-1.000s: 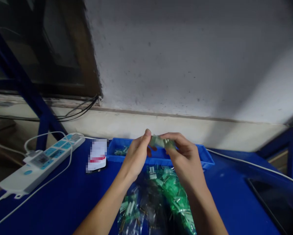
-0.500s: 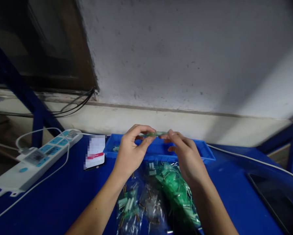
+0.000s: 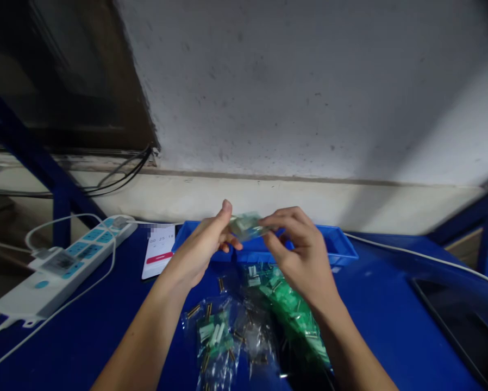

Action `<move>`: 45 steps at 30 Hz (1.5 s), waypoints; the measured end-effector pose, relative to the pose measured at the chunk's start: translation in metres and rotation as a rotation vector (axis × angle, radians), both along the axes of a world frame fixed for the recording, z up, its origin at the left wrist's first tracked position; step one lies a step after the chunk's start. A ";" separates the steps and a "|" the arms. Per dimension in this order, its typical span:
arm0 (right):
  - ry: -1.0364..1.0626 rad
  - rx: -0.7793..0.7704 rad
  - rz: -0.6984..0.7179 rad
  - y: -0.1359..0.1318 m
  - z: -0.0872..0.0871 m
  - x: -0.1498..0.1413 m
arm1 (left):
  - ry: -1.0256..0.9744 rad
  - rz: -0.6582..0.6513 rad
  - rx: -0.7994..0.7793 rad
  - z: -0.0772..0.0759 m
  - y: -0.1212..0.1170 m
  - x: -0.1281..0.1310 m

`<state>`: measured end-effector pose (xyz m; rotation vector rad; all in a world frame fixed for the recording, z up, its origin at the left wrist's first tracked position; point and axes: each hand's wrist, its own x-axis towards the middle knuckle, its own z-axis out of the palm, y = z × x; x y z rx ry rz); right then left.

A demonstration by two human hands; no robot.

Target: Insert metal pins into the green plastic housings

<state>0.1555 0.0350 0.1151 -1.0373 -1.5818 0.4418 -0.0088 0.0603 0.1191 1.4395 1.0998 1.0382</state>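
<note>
Green part (image 3: 246, 225), small and blurred, is pinched between the fingertips of the left hand (image 3: 199, 252) and right hand (image 3: 299, 255), raised over the blue tray (image 3: 342, 252), beyond 2 bags (image 3: 215, 336) near the person.

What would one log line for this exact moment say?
left hand: pinching small green part | right hand: pinching same part | below: clear bags of parts on blue table | behind: blue tray

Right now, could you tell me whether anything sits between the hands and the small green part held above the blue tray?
Nothing visible does. The left hand and right hand both pinch the small green part directly, above the blue tray.
</note>
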 end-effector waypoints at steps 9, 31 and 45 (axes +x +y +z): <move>-0.474 -0.156 0.110 0.001 -0.003 0.012 | 0.712 0.235 0.544 0.009 0.003 -0.031; -1.130 -0.580 0.099 0.004 -0.044 -0.025 | 0.583 0.146 0.323 -0.006 0.009 -0.008; -1.215 -0.597 0.177 0.008 -0.037 -0.012 | 0.557 0.073 0.388 -0.014 0.008 0.001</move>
